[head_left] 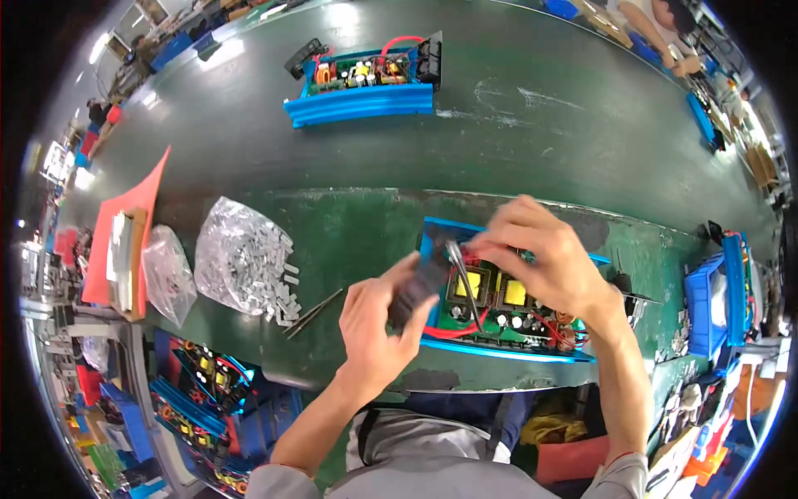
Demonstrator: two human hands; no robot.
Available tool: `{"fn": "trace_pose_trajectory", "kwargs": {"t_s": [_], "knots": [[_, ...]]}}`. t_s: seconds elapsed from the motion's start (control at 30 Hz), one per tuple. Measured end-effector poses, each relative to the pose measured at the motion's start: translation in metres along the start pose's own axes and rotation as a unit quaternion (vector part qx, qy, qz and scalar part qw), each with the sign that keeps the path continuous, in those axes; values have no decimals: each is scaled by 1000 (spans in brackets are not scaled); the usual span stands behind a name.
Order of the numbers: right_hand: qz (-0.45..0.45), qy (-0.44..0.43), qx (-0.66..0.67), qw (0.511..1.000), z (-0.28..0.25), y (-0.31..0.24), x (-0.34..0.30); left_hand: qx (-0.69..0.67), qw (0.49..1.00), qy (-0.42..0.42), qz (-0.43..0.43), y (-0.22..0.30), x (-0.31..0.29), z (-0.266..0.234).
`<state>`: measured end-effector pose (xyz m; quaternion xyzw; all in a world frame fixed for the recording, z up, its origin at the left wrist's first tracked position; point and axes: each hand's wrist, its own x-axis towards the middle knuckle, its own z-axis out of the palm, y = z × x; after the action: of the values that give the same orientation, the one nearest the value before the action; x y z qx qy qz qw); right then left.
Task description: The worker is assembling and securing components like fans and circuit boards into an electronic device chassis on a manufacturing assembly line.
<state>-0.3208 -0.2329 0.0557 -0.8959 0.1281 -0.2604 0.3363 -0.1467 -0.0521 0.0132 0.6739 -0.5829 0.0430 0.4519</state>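
1. The blue-cased circuit board unit (507,320) sat on the green bench (349,224) right in front of me, close to the near edge, lid off and all the guts showing: yellow transformers (490,289), capacitors, red wires (453,331).
2. My left hand (378,328) was clamped on the black end panel (420,287) at the unit's left end, fingers wrapped round it. My right hand (540,258) was closed on a pair of metal tweezers (461,279), tips pointing down into the board near the yellow transformers.
3. Handling-wise, I judged the thing fairly hefty for its size and rigid, since the case looked like extruded metal. The rails along the long sides seemed the safe place to grab. The board itself looked fragile, and the red leads could snag or pull loose, so I'd have kept my fingers off those.
4. The end panel looked light and a bit slick, hence the full wrap grip.
5. Room: the bench edge was just beside the unit's near rail, so not much margin toward me. To the left there was a bag of small silver parts (245,258) with some spilled out, and a spare pair of tweezers (312,313) lying near my left wrist. A clear plastic bag (166,270) and a red sheet (125,216) were further left.
6. Farther back, a second blue unit (366,87) sat well apart, with open belt in between. A blue bin (711,299) stood off to my right.
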Motion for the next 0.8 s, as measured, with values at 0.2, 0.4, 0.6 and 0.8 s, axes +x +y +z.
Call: {"fn": "trace_pose_trajectory", "kwargs": {"t_s": [0.2, 0.4, 0.6, 0.8], "knots": [[48, 15, -107, 993, 7, -29, -53, 55, 997, -49, -11, 14, 23, -5], [128, 93, -140, 977, 28, -47, -84, 87, 976, -129, 150, 9, 59, 13], [131, 171, -193, 957, 51, -65, -127, 73, 978, -164, 109, 3, 57, 31], [29, 128, -260, 957, 69, -38, -132, -72, 984, -159, -29, -4, 50, 31]]}}
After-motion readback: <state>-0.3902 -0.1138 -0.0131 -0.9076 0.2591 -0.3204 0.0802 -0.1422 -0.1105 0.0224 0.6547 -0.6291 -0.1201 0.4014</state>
